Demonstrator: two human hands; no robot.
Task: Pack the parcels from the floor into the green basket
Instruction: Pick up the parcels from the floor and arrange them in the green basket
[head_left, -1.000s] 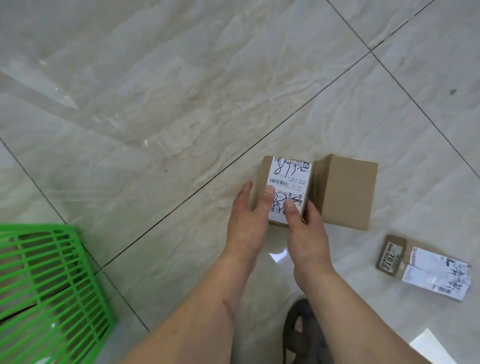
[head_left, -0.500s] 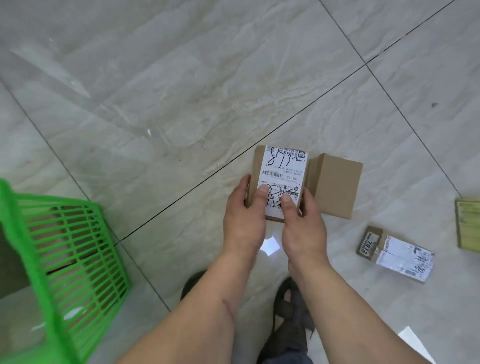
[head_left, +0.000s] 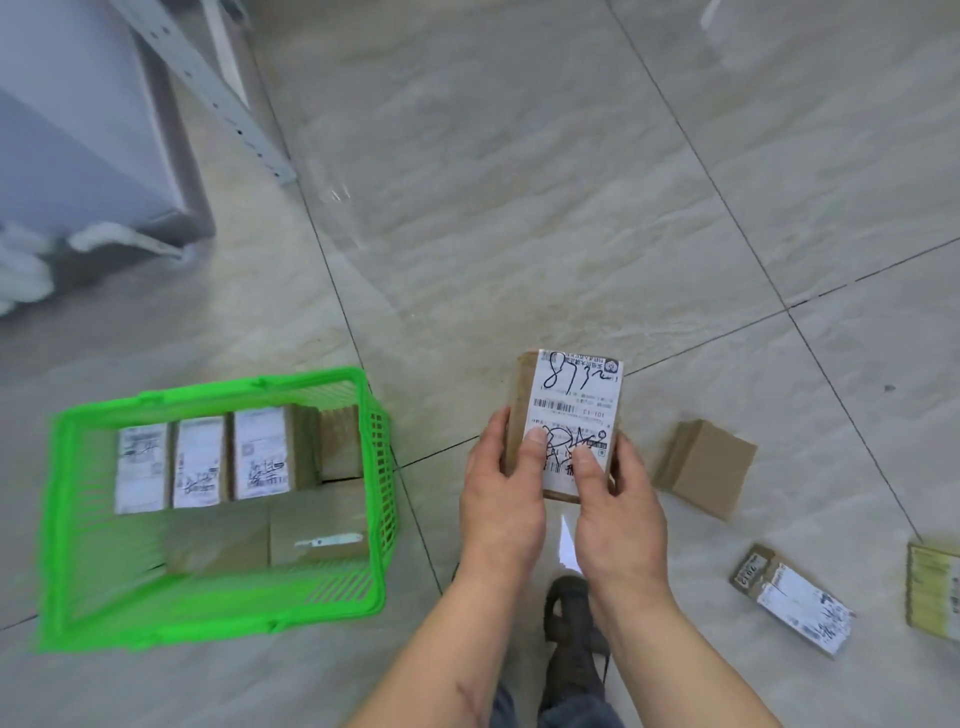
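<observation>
A small cardboard parcel (head_left: 571, 400) with a white shipping label is held up off the floor at centre. My left hand (head_left: 501, 499) grips its left side and my right hand (head_left: 618, 514) its right side, thumbs on the label. The green basket (head_left: 384, 457) stands on the floor to the left, holding several parcels, some upright with labels facing up. On the floor to the right lie a plain brown box (head_left: 704, 467), a flat labelled parcel (head_left: 795, 597) and a yellow-labelled parcel (head_left: 935, 592) at the frame edge.
A grey cabinet (head_left: 78, 130) and a perforated metal rail (head_left: 218, 98) stand at the upper left. My shoe (head_left: 571, 634) is on the tiles below my hands. Pale tile floor stretches ahead.
Both hands have lifted the labelled parcel off the floor, away from the plain brown box. The view has swung so the whole green basket and the cabinet now show.
</observation>
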